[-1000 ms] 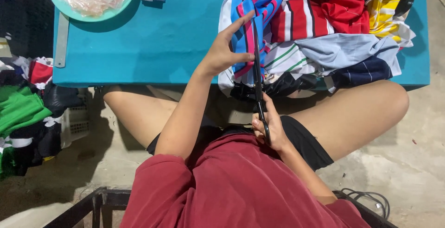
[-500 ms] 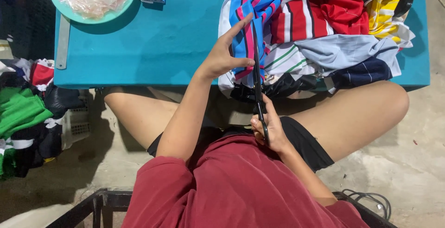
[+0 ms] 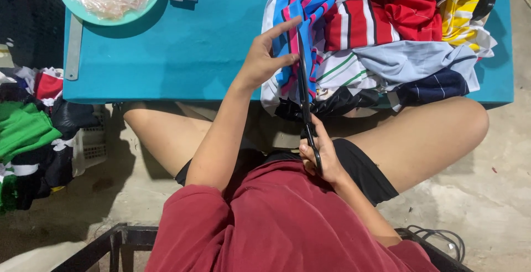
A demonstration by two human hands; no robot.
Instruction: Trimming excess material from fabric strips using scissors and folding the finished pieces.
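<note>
Floor: bare grey concrete under a low bench (image 3: 182, 56) covered in teal cloth; the person sits at it with knees spread.
Scissors: long dark scissors (image 3: 305, 92) run from the lap up over the bench edge, blades closed or nearly so, tip lying against the striped fabric.
Right hand: the right hand (image 3: 321, 156) is curled tight round the scissors' handle, close to the red shirt.
Left hand: the left hand (image 3: 265, 56) rests on the striped fabric (image 3: 310, 6) just beside the blades, index finger stretched toward the tip, thumb against the blade; fingers apart, gripping nothing.
Fabric pile: blue, pink and white striped fabric lies on a heap of clothes (image 3: 398, 34) in red, yellow, pale blue and navy at the bench's right side, some hanging over the front edge.
Far left of bench: a green plate (image 3: 83, 9) with clear plastic bags on it; a grey ruler (image 3: 73, 48) lies along the bench's left edge.
Floor, left: more clothes (image 3: 27, 133), green, black and white, beside a pale crate.
</note>
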